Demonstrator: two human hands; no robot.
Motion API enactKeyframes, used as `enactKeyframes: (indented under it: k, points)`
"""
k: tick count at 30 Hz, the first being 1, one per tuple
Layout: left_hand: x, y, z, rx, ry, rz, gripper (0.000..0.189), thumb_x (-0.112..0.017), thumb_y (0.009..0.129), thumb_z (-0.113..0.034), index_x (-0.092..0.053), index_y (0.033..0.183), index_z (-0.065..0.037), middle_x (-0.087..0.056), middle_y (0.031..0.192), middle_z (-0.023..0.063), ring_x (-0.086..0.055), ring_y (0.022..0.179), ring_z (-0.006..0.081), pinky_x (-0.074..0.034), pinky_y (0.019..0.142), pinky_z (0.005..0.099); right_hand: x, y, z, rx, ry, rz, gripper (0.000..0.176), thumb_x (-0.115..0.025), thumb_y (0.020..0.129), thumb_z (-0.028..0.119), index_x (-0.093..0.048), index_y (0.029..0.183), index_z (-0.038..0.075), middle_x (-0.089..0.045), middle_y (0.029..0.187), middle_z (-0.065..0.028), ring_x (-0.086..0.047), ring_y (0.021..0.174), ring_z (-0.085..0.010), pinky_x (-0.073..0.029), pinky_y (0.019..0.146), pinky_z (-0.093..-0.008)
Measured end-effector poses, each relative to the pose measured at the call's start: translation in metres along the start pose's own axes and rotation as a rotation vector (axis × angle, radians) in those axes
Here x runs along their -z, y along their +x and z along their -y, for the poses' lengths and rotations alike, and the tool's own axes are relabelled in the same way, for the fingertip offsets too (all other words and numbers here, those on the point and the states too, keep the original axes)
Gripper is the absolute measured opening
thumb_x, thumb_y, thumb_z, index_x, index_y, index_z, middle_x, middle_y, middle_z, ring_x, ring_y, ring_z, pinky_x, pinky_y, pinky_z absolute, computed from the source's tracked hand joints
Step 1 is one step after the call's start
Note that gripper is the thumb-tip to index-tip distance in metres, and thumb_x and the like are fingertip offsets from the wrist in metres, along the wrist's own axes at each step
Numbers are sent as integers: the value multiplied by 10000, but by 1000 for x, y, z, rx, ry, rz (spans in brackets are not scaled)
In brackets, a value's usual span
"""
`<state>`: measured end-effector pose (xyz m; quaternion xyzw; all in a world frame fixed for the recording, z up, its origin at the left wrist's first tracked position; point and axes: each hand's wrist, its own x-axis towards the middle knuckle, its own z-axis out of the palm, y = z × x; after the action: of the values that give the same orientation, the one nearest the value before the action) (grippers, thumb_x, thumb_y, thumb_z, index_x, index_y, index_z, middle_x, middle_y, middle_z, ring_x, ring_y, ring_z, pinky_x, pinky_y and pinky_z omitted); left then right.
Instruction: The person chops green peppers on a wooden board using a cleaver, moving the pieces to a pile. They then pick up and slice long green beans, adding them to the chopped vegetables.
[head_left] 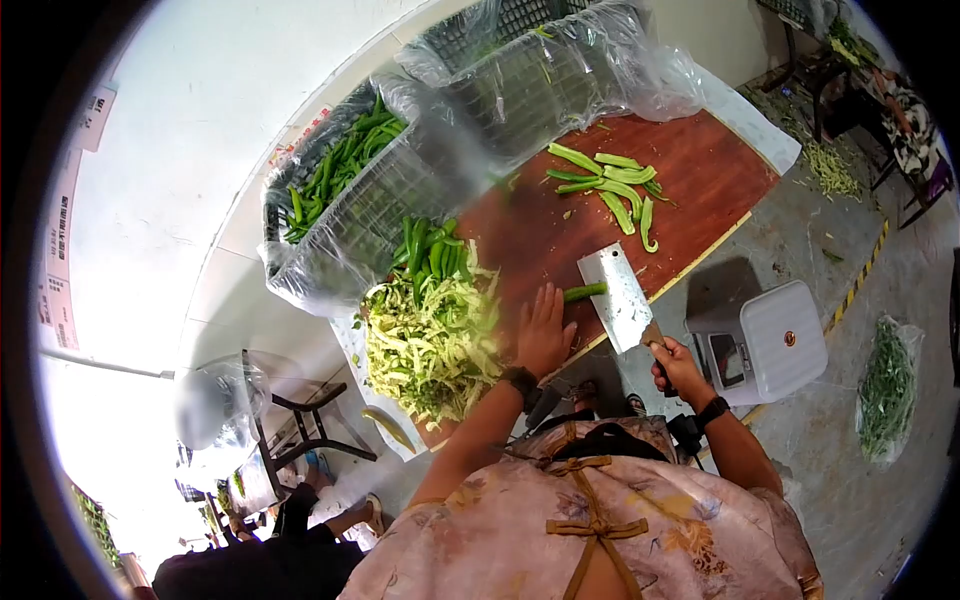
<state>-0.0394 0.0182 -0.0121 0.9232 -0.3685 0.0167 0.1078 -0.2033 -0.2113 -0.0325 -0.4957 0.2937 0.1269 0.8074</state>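
A green pepper (587,291) lies on a reddish-brown table (540,230), one end at the blade of a broad cleaver (614,295) and the other at a worker's left hand (545,330). That hand is spread flat, palm down, just left of the cleaver, its fingers stretched out rather than curled; how much of the pepper sits beneath it is hard to tell from this angle. The right hand (680,368), at the near end of the cleaver, is closed around its wooden handle. Beyond the cleaver, a loose cluster of split pepper pieces (622,180) shows pale insides. To the left of the cleaver, past the left hand, a large heap of pale green cuttings (430,345) spreads to the table's edge, with whole peppers (437,250) piled against its far side. Farther off to the cleaver's left stands a plastic-lined basket (350,225) filled with green peppers (345,165), and a second lined basket (560,85) stands beyond the cleaver at the table's far side. To the right of the cleaver, a white bin (785,340) stands on the floor, and farther right lies a clear bag of greens (885,395). Well to the cleaver's left and nearer the camera, another person (255,570) in black is partly in view.
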Motion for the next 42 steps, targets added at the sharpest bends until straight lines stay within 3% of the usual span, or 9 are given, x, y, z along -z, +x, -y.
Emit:
enactKeyframes:
  k: [10, 18, 30, 32, 33, 35, 36, 38, 42]
  points:
    - [-1, -1, 2, -22, 15, 46, 689, -493, 920, -359, -257, 1451, 11, -238, 1524, 197, -227, 1416, 325, -206, 1109, 523, -15, -5, 4, 65, -119, 17, 175, -561, 951, 230, -551, 1042, 80, -476, 629, 9, -434, 479, -63, -351, 404, -231]
    - [3, -4, 0, -24, -19, 16, 725, -502, 915, -372, -224, 1460, 18, -221, 1524, 219, -208, 1421, 336, -193, 1113, 531, -22, 2, -11, 119, -136, 39, 172, -551, 957, 252, -540, 1035, 99, -465, 582, 10, -418, 415, -73, -340, 381, -233]
    - [-2, -4, 5, -18, -107, 20, 703, -541, 898, -296, -237, 1448, 19, -183, 1530, 235, -168, 1429, 370, -173, 1121, 530, -51, 21, -5, 70, -188, 74, 240, -554, 959, 258, -546, 1140, 100, -477, 588, -1, -424, 417, -82, -359, 392, -247]
    - [-3, -6, 13, -23, -167, -130, 559, -568, 869, -198, -403, 1371, -19, -360, 1431, 205, -322, 1342, 377, -273, 1074, 505, -47, 25, -5, 71, -170, 77, 242, -557, 959, 257, -548, 1145, 102, -478, 589, -1, -424, 417, -82, -359, 392, -248]
    - [-2, -10, 15, -23, -166, -129, 559, -568, 869, -198, -403, 1371, -19, -360, 1431, 205, -322, 1342, 377, -273, 1074, 505, -43, 27, -5, 59, -190, 76, 244, -565, 952, 268, -563, 1129, 100, -489, 605, -1, -431, 440, -78, -371, 407, -243]
    - [0, -19, 20, 92, -101, -186, 395, -577, 836, -118, -559, 1224, -44, -516, 1228, 154, -472, 1155, 352, -378, 963, 467, -41, 30, -8, 47, -206, 74, 246, -572, 945, 278, -578, 1114, 99, -500, 621, 0, -438, 463, -75, -383, 422, -238]
    - [3, -21, 20, 91, -100, -186, 395, -577, 836, -118, -559, 1224, -44, -516, 1228, 154, -472, 1155, 352, -378, 963, 467, -42, 30, -7, 36, -215, 69, 251, -574, 944, 282, -576, 1115, 98, -499, 619, 1, -438, 463, -75, -381, 421, -240]
    - [8, -21, 20, 5, -119, -294, 309, -577, 821, -108, -619, 1120, -40, -563, 1072, 119, -515, 1018, 319, -414, 875, 441, -42, 30, -5, 29, -226, 63, 256, -576, 943, 285, -574, 1116, 97, -498, 618, 3, -438, 463, -76, -379, 419, -241]
    - [3, -18, 14, -5, -98, -294, 310, -580, 813, -108, -618, 1114, -42, -574, 1038, 112, -524, 992, 308, -412, 858, 436, -47, 28, -1, 16, -248, 62, 264, -569, 949, 270, -543, 1149, 100, -477, 592, 0, -430, 435, -85, -360, 398, -259]
